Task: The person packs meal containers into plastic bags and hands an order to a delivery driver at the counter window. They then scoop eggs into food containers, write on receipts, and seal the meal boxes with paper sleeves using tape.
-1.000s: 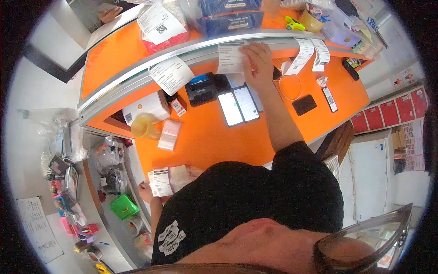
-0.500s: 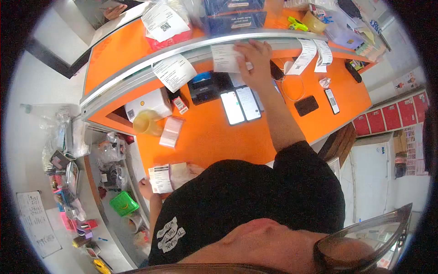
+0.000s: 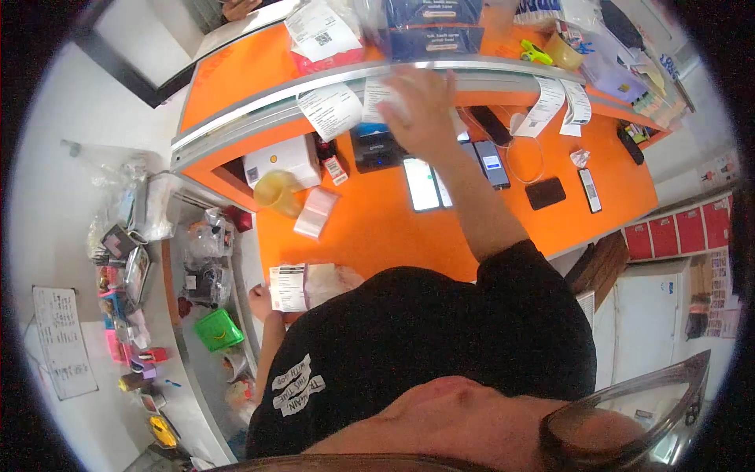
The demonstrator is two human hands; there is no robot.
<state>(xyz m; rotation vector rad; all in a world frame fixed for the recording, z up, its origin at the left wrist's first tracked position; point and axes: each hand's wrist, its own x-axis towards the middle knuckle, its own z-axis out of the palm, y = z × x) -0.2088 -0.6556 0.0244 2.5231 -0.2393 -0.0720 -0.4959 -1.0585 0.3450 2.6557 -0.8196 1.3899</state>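
Observation:
My right hand, blurred, is stretched up to the front edge of the raised counter with its fingers spread. It lies over the right part of a printed paper slip hanging there. Just left of that slip hangs another printed slip. Below my right hand, a lit phone lies partly under my forearm, next to a black printer-like box. My left hand rests low at the left, beside a plastic packet with a printed label. Most of its fingers are hidden.
A yellow tape roll and a pink pad lie on the orange desk. More phones, one a dark-screened phone, lie on the right. Shelves with a green basket stand left. Another person's hand shows at the top.
The view has shifted, so the desk appears farther right and higher. My right hand and the middle slip have moved left along the counter edge, closer to the left slip.

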